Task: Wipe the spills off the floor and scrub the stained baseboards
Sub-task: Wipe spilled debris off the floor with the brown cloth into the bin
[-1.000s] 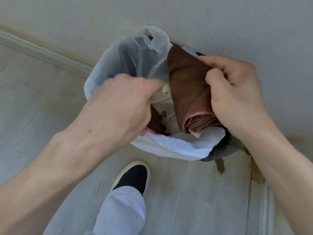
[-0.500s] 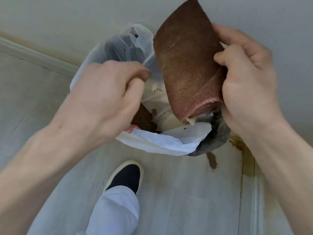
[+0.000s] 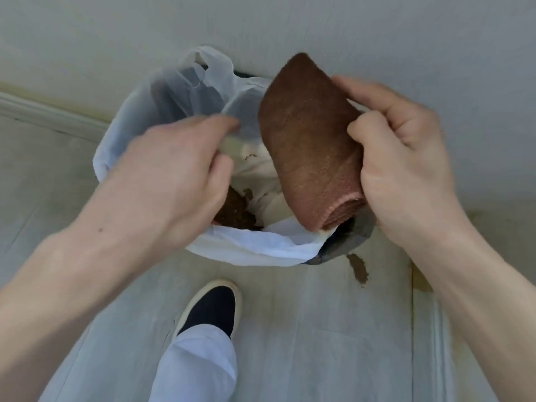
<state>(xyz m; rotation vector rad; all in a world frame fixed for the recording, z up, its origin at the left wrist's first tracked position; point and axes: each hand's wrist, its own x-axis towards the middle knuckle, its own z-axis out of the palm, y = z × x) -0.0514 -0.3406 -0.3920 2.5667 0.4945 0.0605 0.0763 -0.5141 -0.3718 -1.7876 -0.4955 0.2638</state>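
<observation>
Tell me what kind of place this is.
Probably an indoor room corner in a home or similar building: a pale plank floor meets a plain wall with a white baseboard, and a small bin lined with a white bag stands against the wall.

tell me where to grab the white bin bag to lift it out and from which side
Grip the loose upstanding flap of the white bin bag at the far rim, coming from above. It stands free of the bin there, while the near rim is folded flat and the right hand holds the brown cloth beside it.
</observation>
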